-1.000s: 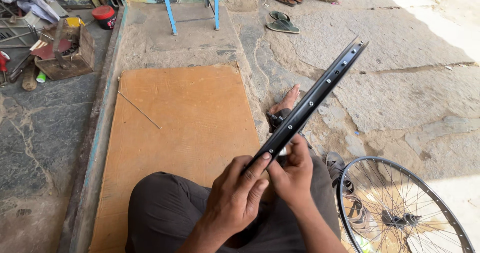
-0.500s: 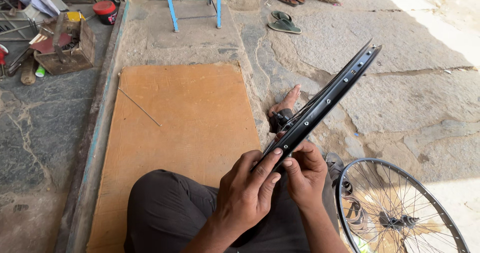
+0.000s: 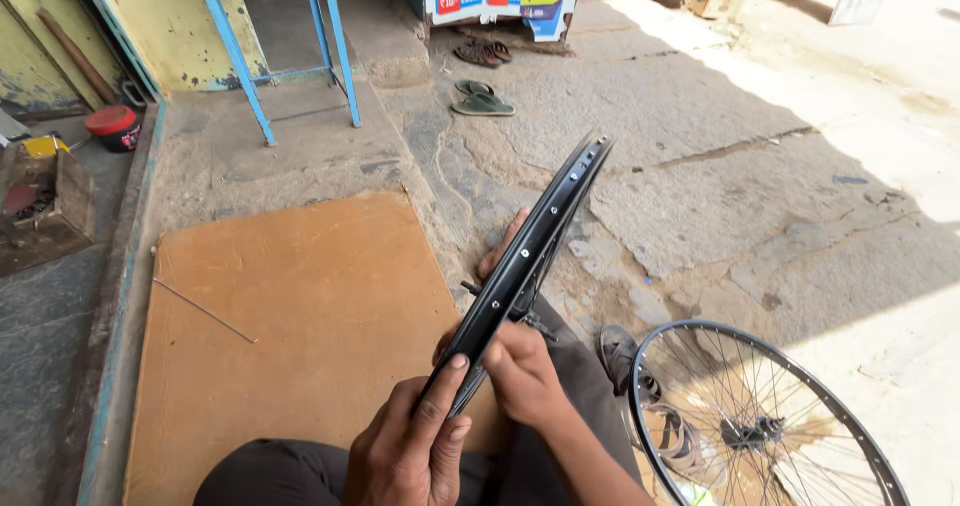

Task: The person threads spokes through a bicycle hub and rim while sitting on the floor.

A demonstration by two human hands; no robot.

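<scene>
Here, the left hand [image 3: 415,446] is gripping the near end of a black rim [image 3: 525,261], its fingers closed on the rim's left face and the thumb pressing up along the edge. The right hand [image 3: 525,374] is clamping the same rim from the other side, just beyond and right of the left hand, with its fingers curled around the metal and hiding whatever lies under them. The rim is rising edge-on away from both hands, slanting up and to the right, with its row of small holes facing the camera. A bare foot [image 3: 500,251] is showing just behind the rim, beyond the right hand. Left of the left hand a brown board [image 3: 290,316] is lying flat on the ground, and a thin spoke [image 3: 203,311] is resting on the board's far left part, well apart from the hands. Right of the right hand a spoked wheel [image 3: 760,426] is lying on the stone floor [image 3: 720,186], and a sandal [image 3: 618,346] is sitting between that wheel and the person's dark trouser leg. Far beyond the hands, green slippers [image 3: 480,99] are lying on the floor near blue metal legs [image 3: 270,56], and a red tin [image 3: 112,126] is standing far off to the left beside a wooden box [image 3: 45,206].
</scene>
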